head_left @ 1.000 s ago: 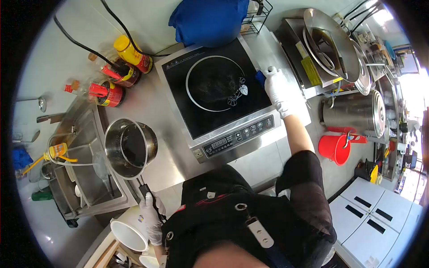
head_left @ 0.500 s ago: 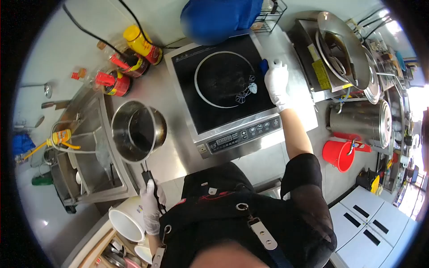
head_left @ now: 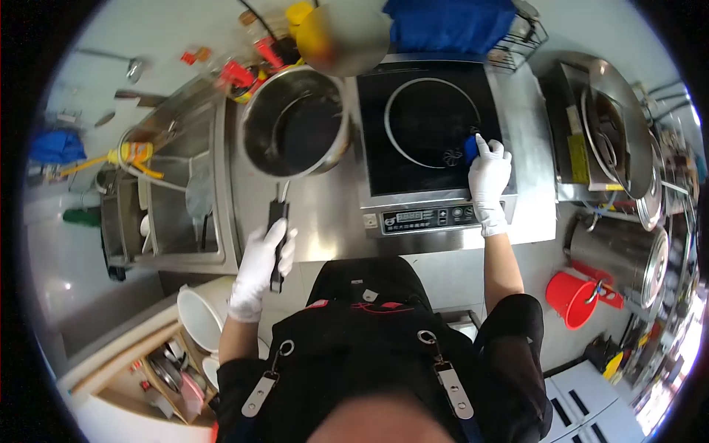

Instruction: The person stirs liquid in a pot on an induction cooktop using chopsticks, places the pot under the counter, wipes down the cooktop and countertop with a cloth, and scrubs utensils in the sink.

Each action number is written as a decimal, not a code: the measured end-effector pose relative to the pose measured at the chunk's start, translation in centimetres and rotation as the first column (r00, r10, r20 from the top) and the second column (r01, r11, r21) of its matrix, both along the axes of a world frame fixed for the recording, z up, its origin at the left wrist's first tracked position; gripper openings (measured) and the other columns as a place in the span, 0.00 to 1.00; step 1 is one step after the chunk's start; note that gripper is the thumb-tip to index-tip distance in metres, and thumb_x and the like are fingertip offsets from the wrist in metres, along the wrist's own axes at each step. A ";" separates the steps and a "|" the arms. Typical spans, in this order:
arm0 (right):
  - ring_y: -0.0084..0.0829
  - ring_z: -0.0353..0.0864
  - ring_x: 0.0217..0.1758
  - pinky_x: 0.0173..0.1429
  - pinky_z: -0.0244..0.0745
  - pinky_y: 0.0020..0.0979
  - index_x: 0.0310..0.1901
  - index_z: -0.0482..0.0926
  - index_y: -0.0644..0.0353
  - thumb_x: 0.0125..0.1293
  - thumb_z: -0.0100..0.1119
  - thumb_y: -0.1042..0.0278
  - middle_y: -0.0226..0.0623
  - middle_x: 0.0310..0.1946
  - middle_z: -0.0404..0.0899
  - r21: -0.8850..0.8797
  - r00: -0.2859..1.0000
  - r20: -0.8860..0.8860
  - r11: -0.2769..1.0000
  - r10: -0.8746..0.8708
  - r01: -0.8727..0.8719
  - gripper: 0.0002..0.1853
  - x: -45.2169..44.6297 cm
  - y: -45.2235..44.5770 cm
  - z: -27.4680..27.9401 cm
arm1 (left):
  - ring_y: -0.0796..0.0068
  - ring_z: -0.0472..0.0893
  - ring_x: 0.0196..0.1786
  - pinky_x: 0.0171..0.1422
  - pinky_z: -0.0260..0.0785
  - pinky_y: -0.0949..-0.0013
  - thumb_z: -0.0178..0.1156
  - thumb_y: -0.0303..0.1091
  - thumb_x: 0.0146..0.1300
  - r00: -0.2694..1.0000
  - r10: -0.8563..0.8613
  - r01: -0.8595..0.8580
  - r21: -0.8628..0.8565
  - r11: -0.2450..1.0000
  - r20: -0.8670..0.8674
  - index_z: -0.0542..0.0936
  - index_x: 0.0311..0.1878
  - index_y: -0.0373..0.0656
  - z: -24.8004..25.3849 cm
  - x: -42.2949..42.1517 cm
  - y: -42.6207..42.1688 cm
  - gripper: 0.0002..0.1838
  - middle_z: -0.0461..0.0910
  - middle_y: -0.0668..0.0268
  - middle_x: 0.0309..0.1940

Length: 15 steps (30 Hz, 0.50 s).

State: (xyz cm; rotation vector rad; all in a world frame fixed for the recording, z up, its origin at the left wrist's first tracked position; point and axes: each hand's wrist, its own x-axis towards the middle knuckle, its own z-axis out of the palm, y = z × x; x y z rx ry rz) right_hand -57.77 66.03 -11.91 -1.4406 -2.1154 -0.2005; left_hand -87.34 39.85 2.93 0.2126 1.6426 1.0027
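Observation:
My left hand, in a white glove, is closed around the black handle of a steel saucepan. A dark base shows inside the saucepan, and its rim overlaps the sauce bottles in view. My gloved right hand presses a small blue pad onto the black glass of the induction cooktop, near the right side of its white ring. Most of the pad is under my fingers, so its exact kind is unclear. A faint flower-like pattern lies beside it.
A sink stands on the left. Sauce bottles are behind the saucepan. A blurred round thing overlaps the cooktop's back edge, near a blue cloth. On the right are a large pan and a red bucket.
The saucepan has moved forward, toward the bottles, with my left hand on its handle. My right hand and the blue pad have shifted from the cooktop's right edge onto the glass near the ring.

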 end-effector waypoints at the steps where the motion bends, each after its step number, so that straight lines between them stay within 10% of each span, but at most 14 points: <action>1: 0.41 0.74 0.37 0.38 0.69 0.40 0.47 0.81 0.51 0.49 0.54 0.79 0.39 0.38 0.77 -0.054 0.999 0.027 0.998 0.021 -0.019 0.21 -1.0 -0.9 -0.5 | 0.82 0.63 0.12 0.16 0.55 0.76 0.50 0.45 0.71 1.000 -0.010 0.010 0.023 1.000 0.014 0.73 0.37 0.39 0.0 0.1 0.4 0.17 0.67 0.73 0.15; 10: 0.40 0.71 0.46 0.49 0.69 0.39 0.51 0.79 0.50 0.47 0.56 0.76 0.36 0.43 0.73 -0.337 0.729 -0.293 0.647 0.619 -0.684 0.25 -7.5 -14.1 0.6 | 0.83 0.63 0.14 0.17 0.56 0.77 0.49 0.44 0.72 0.971 -0.116 0.089 0.132 0.987 0.207 0.72 0.37 0.41 -2.4 1.5 5.9 0.15 0.67 0.73 0.17; 15: 0.44 0.73 0.50 0.59 0.69 0.38 0.53 0.79 0.56 0.52 0.54 0.78 0.45 0.46 0.74 -0.381 0.760 -0.528 0.695 0.378 -0.610 0.23 -2.7 -14.1 1.4 | 0.82 0.65 0.14 0.17 0.58 0.77 0.49 0.42 0.73 0.966 -0.161 0.130 0.158 0.979 0.200 0.72 0.37 0.40 -3.6 2.2 7.2 0.15 0.67 0.72 0.17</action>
